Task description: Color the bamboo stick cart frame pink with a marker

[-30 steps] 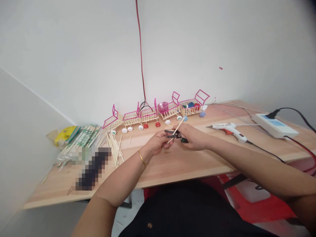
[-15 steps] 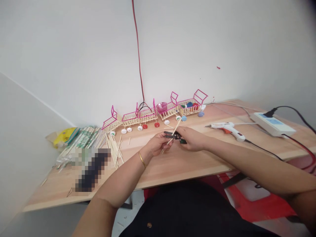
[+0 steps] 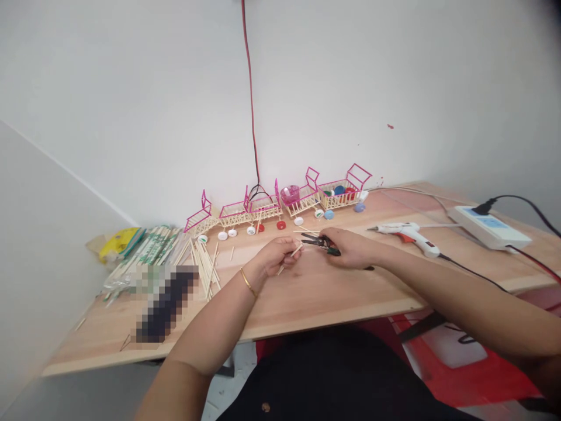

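Note:
My left hand (image 3: 279, 255) is closed on a thin wooden stick (image 3: 296, 250), whose one end pokes up past the fingers and the other slants down below them. Just right of it, my right hand (image 3: 347, 248) grips a pair of pliers (image 3: 314, 240) with dark jaws and dark green handles. The jaws are parted and point at the left hand, a small gap from the stick. Behind both hands, a row of little stick carts with pink rims, such as the rightmost cart (image 3: 339, 202), stands on bottle-cap wheels.
A white glue gun (image 3: 409, 233) lies on the right of the wooden table (image 3: 280, 310), near a power strip (image 3: 491, 227) with cables. Loose sticks (image 3: 204, 266) and packed sticks (image 3: 151, 248) lie left, beside a blurred dark object (image 3: 166, 307). The wall rises behind.
The pliers have come off the stick and moved right with my right hand. The long upper part of the stick no longer rises between the hands; a short piece shows before a red cap wheel.

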The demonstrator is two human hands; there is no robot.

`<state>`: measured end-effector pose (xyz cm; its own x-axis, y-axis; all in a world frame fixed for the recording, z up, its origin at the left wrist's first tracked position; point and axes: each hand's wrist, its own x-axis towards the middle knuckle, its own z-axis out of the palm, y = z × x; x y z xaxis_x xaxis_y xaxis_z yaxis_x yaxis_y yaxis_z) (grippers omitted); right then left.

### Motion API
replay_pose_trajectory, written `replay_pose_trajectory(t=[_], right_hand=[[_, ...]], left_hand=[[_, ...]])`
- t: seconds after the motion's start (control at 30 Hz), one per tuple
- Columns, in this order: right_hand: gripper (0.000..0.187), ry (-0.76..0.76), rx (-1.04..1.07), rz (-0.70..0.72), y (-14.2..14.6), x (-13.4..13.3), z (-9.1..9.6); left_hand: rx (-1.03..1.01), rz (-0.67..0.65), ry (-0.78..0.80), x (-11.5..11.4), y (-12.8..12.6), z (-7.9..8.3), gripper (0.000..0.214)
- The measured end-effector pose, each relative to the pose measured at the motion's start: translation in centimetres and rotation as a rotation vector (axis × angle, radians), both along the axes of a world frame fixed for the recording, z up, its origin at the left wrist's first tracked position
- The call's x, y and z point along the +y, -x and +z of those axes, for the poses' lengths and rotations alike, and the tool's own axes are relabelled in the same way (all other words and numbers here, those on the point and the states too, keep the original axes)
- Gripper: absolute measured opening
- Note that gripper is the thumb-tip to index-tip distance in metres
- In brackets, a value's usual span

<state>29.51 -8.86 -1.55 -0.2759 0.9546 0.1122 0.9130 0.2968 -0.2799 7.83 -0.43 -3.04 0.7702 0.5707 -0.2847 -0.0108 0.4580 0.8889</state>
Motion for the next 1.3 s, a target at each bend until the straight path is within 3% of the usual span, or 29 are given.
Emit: replay_pose_trajectory(t=[0.23, 0.4, 0.53, 0.67, 0.87, 1.07, 1.3], right_hand=[[0.039, -0.077, -0.248, -0.269, -1.6, -0.3, -0.9], [0.044, 0.047, -0.315, -0.397, -2.8, -0.9, -1.0], [0.054, -0.002, -0.228, -0.355, -2.8, -0.7, -0.9], [0.042, -0.129, 0.098, -0.141, -0.4, 0.9, 0.1], [0.032, 0.219, 0.466, 0.171, 4.3, 3.3, -0.1], [0.040, 0.247, 0.679, 0.148, 5.7, 3.7, -2.3], [0.036, 0.152, 0.642, 0.177, 5.4, 3.5, -2.2]], left_hand=[[-0.141, 0.414, -0.012, 2.9, 1.7, 1.2, 0.014], [-0.287, 0.543, -0.010, 3.4, 2.2, 1.8, 0.005], [-0.400, 0.496, 0.054, 2.6, 1.1, 1.0, 0.002], [-0.457, 0.376, -0.037, 1.4, 0.2, 0.2, 0.006], [-0.415, 0.264, -0.194, 0.3, 0.0, 0.2, 0.026], [-0.373, 0.243, -0.309, 0.3, -0.4, -0.5, 0.027], [-0.208, 0.237, -0.629, 0.5, 0.1, -0.3, 0.027]])
